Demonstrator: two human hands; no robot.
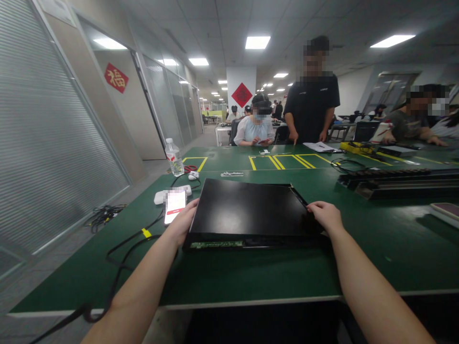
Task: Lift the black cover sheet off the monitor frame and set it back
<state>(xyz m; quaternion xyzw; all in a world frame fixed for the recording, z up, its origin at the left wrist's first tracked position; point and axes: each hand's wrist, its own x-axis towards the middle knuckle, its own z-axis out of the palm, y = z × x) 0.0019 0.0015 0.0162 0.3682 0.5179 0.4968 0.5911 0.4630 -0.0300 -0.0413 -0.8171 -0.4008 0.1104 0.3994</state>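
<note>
A black case (247,210) is held flat on the green tabletop (251,277) at frame centre. Its left edge is gripped by the left hand (183,220) and its right edge by the right hand (324,215), with fingers (314,206) closed on it.

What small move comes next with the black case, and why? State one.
Probably lift the lid a little, evenly, with both hands. The left hand and right hand sit at its opposite side edges, and a green board shows under its near edge, so it may be loose. Keep it level: a phone lies right beside the left hand.
</note>
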